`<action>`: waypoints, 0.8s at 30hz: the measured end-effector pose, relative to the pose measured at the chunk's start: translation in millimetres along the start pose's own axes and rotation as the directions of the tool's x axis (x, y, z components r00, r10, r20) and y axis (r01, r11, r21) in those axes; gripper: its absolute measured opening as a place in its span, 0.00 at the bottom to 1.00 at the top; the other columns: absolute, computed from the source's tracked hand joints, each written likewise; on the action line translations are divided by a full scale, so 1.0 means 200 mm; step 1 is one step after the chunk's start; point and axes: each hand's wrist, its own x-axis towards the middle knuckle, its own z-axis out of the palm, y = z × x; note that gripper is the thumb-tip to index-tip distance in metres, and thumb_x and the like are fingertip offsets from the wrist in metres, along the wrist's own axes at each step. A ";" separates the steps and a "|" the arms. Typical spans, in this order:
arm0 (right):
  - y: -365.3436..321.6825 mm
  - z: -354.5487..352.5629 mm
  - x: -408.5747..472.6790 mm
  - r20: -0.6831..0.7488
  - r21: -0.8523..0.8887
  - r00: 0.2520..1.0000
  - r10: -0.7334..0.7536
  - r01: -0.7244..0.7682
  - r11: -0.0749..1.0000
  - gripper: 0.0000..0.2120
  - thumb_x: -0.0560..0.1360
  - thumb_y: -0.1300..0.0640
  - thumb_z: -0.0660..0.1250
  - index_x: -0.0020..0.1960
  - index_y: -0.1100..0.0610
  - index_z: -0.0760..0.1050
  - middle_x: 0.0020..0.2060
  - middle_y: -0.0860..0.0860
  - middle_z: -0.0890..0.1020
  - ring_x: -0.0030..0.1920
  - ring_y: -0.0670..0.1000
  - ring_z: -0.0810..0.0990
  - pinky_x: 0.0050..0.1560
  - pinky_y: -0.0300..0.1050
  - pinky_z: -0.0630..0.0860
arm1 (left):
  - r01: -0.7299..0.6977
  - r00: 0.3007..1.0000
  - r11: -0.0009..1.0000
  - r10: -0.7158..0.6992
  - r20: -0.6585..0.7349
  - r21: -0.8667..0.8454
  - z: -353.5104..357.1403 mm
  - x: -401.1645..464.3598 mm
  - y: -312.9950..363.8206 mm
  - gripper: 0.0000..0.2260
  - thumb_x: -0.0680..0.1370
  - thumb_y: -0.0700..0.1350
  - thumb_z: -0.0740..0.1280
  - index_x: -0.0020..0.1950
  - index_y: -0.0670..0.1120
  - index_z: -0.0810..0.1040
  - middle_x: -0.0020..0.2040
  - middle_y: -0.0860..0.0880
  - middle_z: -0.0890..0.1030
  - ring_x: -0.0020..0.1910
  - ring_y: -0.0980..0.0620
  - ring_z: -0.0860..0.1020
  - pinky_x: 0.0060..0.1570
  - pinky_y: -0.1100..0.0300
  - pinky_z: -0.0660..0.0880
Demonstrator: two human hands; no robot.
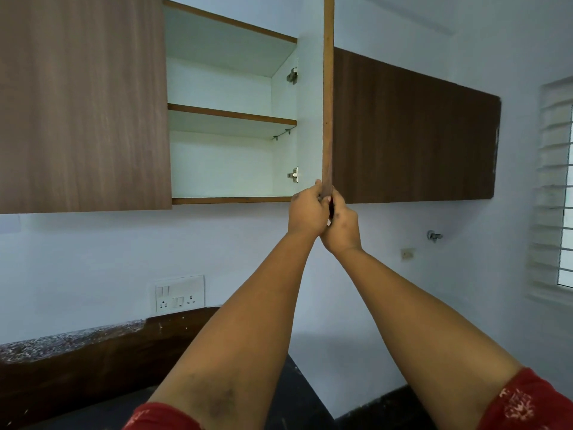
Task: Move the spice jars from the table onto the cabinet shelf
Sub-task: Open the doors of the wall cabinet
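A brown wall cabinet hangs overhead with its door swung out edge-on toward me. Both hands grip the door's bottom corner: my left hand on its left face, my right hand on its right face. Inside, the white middle shelf and the bottom shelf hold nothing. No spice jars and no table are in view.
A shut cabinet door is at the left and a dark cabinet front at the right. A switch and socket plate sits on the white wall above a dark counter. A louvred window is at the far right.
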 end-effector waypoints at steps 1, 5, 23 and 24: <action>0.00 -0.04 -0.01 0.014 -0.214 0.995 -0.097 0.098 0.972 0.18 0.81 0.56 0.62 0.71 0.49 0.69 0.54 0.50 0.83 0.56 0.53 0.81 0.46 0.42 0.81 | -0.004 1.000 1.000 0.003 0.001 0.011 0.02 0.00 0.03 0.12 0.81 0.42 0.62 0.62 0.44 0.78 0.52 0.45 0.84 0.50 0.46 0.82 0.51 0.56 0.79; 0.02 -0.21 0.00 0.053 -0.543 0.968 -0.244 0.233 0.807 0.32 0.80 0.58 0.64 0.78 0.49 0.53 0.61 0.52 0.78 0.56 0.51 0.80 0.56 0.44 0.79 | -0.005 0.998 0.999 0.002 0.057 0.041 0.10 -0.03 0.16 0.10 0.80 0.40 0.62 0.57 0.44 0.81 0.50 0.46 0.84 0.47 0.48 0.82 0.47 0.60 0.77; 0.10 -0.64 0.11 -0.232 -0.033 0.962 0.145 -0.157 0.987 0.21 0.81 0.49 0.60 0.72 0.55 0.71 0.66 0.47 0.73 0.62 0.45 0.73 0.38 0.24 0.74 | -0.022 0.843 1.000 0.007 0.538 0.022 0.43 -0.18 0.31 0.23 0.84 0.45 0.52 0.79 0.46 0.51 0.78 0.44 0.56 0.77 0.42 0.57 0.73 0.52 0.59; 0.11 -0.64 0.11 -0.236 -0.185 0.967 0.097 -0.143 0.972 0.22 0.82 0.49 0.60 0.73 0.55 0.69 0.69 0.47 0.72 0.63 0.46 0.72 0.40 0.23 0.73 | -0.018 0.843 1.000 0.006 0.538 0.017 0.43 -0.18 0.31 0.23 0.84 0.45 0.52 0.79 0.46 0.50 0.79 0.44 0.55 0.77 0.43 0.56 0.74 0.52 0.58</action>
